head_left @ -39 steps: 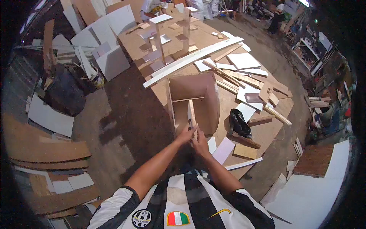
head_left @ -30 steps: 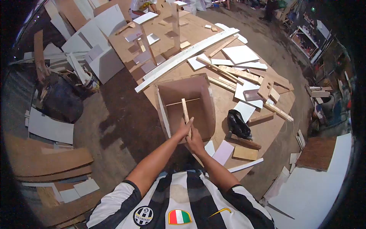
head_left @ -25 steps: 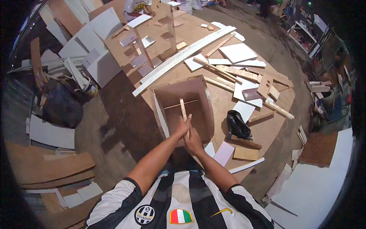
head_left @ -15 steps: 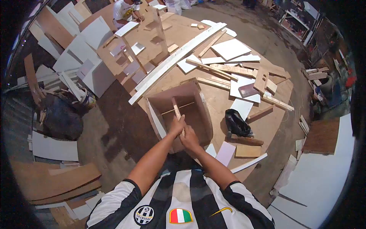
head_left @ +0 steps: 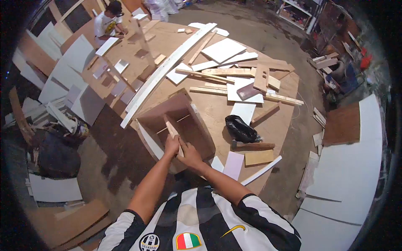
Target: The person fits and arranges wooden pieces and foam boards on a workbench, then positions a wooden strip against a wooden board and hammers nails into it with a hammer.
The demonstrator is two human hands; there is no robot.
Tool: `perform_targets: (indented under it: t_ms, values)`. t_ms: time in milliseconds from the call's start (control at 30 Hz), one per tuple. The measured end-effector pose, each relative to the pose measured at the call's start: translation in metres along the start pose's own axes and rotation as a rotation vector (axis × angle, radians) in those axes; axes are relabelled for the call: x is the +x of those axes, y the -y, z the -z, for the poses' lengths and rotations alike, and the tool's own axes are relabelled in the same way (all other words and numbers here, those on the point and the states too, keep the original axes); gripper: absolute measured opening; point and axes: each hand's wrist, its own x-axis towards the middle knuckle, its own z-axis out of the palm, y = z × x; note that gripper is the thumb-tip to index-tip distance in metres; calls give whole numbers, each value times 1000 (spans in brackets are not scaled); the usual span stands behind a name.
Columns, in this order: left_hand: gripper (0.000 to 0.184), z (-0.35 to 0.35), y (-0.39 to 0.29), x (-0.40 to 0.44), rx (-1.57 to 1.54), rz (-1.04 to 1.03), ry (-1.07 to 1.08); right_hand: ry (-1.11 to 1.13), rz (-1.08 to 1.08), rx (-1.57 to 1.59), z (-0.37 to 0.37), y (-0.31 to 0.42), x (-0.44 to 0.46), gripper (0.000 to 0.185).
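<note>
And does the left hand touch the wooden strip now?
Touching. The head view shows the left hand gripping the wooden strip, fingers against its side.

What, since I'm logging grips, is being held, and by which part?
The left hand and right hand hold a wooden piece by its nearer end.

Uneven light, fisheye-bent edges, black corners

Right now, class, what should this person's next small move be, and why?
Perhaps steady the wooden piece and check its line against the open box: the left hand and right hand both grip it, and it appears across the box's opening.
</note>
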Motion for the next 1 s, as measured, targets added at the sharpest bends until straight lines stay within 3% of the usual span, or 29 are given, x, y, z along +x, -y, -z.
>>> perform_targets:
  t_ms: [67,133,200,267,333,400,433,467,533,667,733,767,833,1000]
  values:
    - [47,-2,11,-9,-167,-60,30,34,-52,-95,10,1,-13,94]
    - [47,-6,23,-24,-166,-86,69,240,-28,-134,26,2,-26,100]
    - [46,-8,34,-36,-167,-113,107,219,8,-111,29,-9,-43,102]
    - [41,-9,39,-46,-46,-69,218,199,46,-85,32,-18,-60,103]
    - [35,4,1,-85,-259,152,369,217,75,-151,40,-21,-77,101]
    - [31,-35,61,-77,-551,228,498,232,35,-142,54,-17,-97,99]
    - [32,-7,15,-106,-424,194,613,258,-2,-132,60,-13,-107,97]
    - [32,-13,18,-109,-423,184,619,248,-3,-137,64,-7,-116,97]
    - [32,-26,29,-122,-479,346,706,213,-153,-183,67,3,-137,90]
    - [32,-24,9,-147,-458,425,880,156,-306,-311,60,20,-175,82]
    - [32,-31,1,-158,-447,398,949,7,-473,-284,61,37,-193,74]
    - [32,-45,15,-156,-466,404,1020,-1,-489,-282,55,33,-200,74]
    - [33,-38,-7,-175,-436,399,1050,-227,-487,-266,46,21,-224,67]
    - [31,-52,-20,-205,-466,426,1022,-372,-472,-221,57,20,-254,60]
